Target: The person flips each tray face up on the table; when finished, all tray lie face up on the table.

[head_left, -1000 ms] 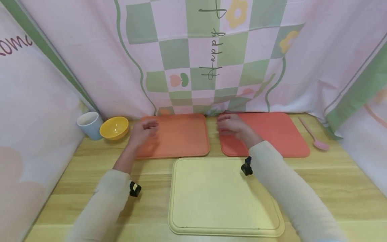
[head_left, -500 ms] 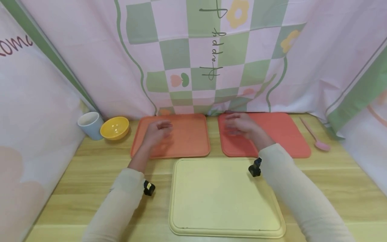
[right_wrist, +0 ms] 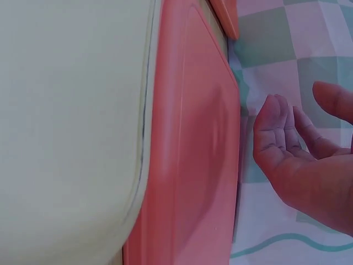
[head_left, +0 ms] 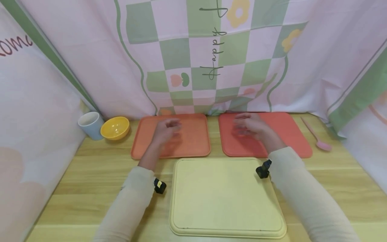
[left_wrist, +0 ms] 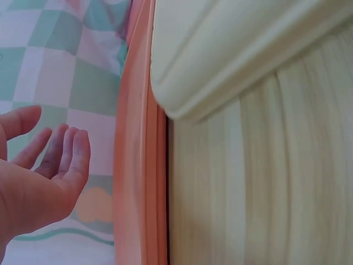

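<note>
My left hand (head_left: 166, 131) hovers over the orange tray (head_left: 193, 141), its fingers loosely bent and holding nothing. In the left wrist view the same hand (left_wrist: 49, 171) shows an empty palm with the thumb apart from the fingers. Over the left part of the red tray (head_left: 281, 134) is my right hand (head_left: 252, 126), slightly blurred in the head view. The right wrist view shows that hand (right_wrist: 303, 149) relaxed, with nothing in its palm. A pale yellow tray (head_left: 226, 198) lies in front of the other two, between my forearms.
At the back left stand a light blue cup (head_left: 92, 126) and a yellow bowl (head_left: 115, 128) side by side. A pink spoon (head_left: 323, 145) lies right of the red tray. A checked curtain (head_left: 205, 60) hangs behind the wooden table (head_left: 99, 181).
Both hands have shifted to the right, the left from the orange tray's left edge toward its middle, the right farther over the red tray. The trays, bowl, cup and spoon have stayed put.
</note>
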The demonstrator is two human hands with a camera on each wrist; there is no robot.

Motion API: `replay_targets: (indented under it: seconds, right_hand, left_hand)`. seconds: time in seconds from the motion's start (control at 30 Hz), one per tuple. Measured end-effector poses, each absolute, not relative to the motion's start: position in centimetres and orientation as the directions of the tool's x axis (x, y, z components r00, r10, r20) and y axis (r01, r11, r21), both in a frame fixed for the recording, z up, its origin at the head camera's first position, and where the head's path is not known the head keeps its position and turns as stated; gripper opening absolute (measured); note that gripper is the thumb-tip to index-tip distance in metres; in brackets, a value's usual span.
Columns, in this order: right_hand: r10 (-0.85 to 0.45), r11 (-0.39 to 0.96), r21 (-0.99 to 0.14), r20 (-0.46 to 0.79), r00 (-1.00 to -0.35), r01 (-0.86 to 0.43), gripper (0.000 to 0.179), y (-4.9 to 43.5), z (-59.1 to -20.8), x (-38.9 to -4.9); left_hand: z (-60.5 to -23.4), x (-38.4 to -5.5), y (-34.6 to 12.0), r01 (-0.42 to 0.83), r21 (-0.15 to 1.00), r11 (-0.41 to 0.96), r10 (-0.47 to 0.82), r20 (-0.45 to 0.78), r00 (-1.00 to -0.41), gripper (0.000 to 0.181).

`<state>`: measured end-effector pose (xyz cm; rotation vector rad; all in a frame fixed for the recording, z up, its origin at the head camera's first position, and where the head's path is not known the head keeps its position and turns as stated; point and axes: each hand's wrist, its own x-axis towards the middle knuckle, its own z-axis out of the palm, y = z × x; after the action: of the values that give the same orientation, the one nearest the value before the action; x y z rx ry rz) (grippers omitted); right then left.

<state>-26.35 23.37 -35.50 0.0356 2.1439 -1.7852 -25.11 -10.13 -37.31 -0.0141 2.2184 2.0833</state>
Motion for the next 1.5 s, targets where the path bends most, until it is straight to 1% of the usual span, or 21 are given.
replay_targets:
  seconds: [0.3,0.43,0.7,0.93,1.13,1.3,1.5]
  right_hand:
    - [-0.177,0.251,-0.937,-0.29,-0.941,0.242,0.055,25.4,-35.9,-26.3]
    - [-0.171,0.251,-0.936,-0.293,-0.941,0.246,0.057,26.5,-36.0,-26.2]
    - [-0.139,0.324,-0.913,-0.305,-0.942,0.247,0.06,28.5,-36.2,-25.7]
    - [-0.114,0.35,-0.905,-0.297,-0.948,0.241,0.06,30.5,-36.5,-25.4]
    - [-0.1,0.331,-0.91,-0.299,-0.949,0.251,0.059,32.1,-37.1,-25.1]
    - [-0.096,0.311,-0.914,-0.305,-0.948,0.263,0.059,33.5,-37.4,-25.0]
    - [-0.057,0.291,-0.917,-0.302,-0.951,0.274,0.057,35.3,-37.7,-24.9]
  left_hand:
    - [-38.2,-25.5,-8.6,-0.089,0.994,0.059,0.071,-0.093,-0.993,0.036]
    - [-38.5,-25.6,-8.1,-0.103,0.993,0.054,0.069,-0.107,-0.992,0.037]
    - [-38.5,-26.0,-6.4,-0.159,0.987,0.018,0.115,-0.16,-0.98,0.041]
    - [-38.7,-26.2,-4.6,-0.167,0.986,0.015,0.15,-0.167,-0.974,0.041]
    - [-39.2,-26.5,-3.6,-0.185,0.983,0.016,0.172,-0.185,-0.967,0.039]
    - [-39.1,-26.6,-3.0,-0.202,0.979,0.021,0.192,-0.202,-0.96,0.042]
    - [-38.9,-26.8,-1.8,-0.205,0.977,0.054,0.255,-0.212,-0.943,0.046]
